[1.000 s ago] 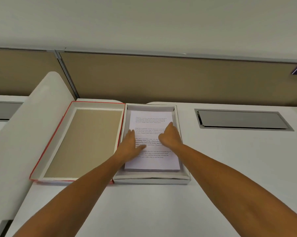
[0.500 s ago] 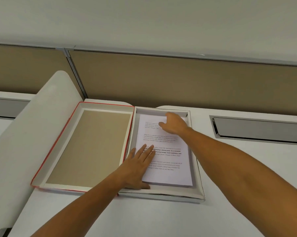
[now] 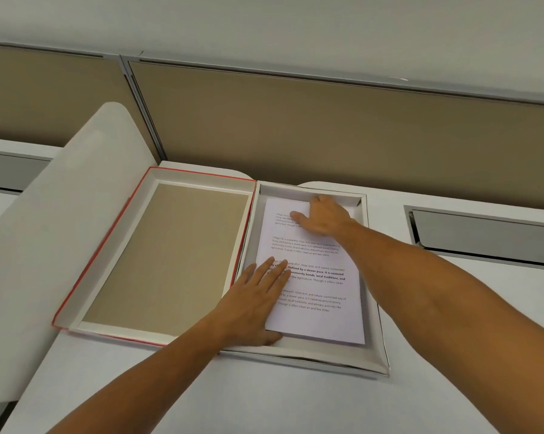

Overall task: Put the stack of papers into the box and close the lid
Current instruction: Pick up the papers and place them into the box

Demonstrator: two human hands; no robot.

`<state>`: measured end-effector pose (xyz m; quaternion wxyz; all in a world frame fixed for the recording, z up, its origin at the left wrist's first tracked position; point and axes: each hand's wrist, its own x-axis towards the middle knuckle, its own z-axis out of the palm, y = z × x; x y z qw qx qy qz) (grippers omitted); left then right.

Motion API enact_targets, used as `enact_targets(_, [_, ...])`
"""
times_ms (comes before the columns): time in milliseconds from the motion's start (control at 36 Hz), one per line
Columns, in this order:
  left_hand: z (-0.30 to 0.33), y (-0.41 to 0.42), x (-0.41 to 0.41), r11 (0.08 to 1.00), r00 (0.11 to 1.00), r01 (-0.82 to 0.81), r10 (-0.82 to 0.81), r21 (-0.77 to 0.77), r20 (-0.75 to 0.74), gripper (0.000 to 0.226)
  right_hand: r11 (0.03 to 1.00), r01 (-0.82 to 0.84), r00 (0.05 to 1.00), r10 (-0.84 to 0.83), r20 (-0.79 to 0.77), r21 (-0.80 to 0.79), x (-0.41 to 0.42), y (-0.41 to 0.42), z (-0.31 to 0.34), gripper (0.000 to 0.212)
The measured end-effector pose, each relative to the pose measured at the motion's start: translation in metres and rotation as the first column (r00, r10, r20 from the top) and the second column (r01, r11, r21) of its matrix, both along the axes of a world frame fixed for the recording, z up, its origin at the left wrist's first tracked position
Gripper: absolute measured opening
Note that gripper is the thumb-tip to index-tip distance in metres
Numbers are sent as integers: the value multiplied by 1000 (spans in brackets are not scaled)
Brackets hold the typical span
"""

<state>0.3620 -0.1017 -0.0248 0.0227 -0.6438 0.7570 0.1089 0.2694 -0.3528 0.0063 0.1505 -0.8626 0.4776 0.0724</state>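
Note:
A white stack of printed papers lies flat inside the shallow white box on the desk. The box's lid, red-edged with a tan inside, lies open flat to the left, joined along the box's left side. My left hand rests palm down on the stack's near left part, fingers spread and thumb at the near edge. My right hand presses flat on the far end of the stack, near the box's back wall. Neither hand grips anything.
The white desk runs under the box. A tan partition wall stands right behind it. A curved white divider panel rises at the left beside the lid. A recessed grey cable tray sits in the desk at the right.
My right hand has slid from the middle of the stack to its far end. My left hand has drawn back toward the near left corner. The view has shifted closer and to the left.

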Motion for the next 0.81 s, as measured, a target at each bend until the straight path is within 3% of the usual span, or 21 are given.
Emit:
enact_targets(194, [-1,-1,-1,1000,1000,-13,13,8,19,111,998,44,998,-42,51,-38,0,9,-7,96])
enact_targets(389, [3,-2,-3,1000,999,-9,8,18,43,113,999,-27,999,27,-29,-17,-2,1,-1,100])
enact_targets(500, [8,-2,-2,998,999,7,-9,58,34,117,1000,-11,999,11,47,-4,-9,1,5,90])
enact_targets(667, [22,3,0,998,992,-53,58,45,-114,116,997,62,962,-72,263,45,-37,28,12,75])
enact_targets(806, [31,6,-9,951,885,-283,309,126,-347,101,954,219,877,-284,388,203,-52,60,13,74])
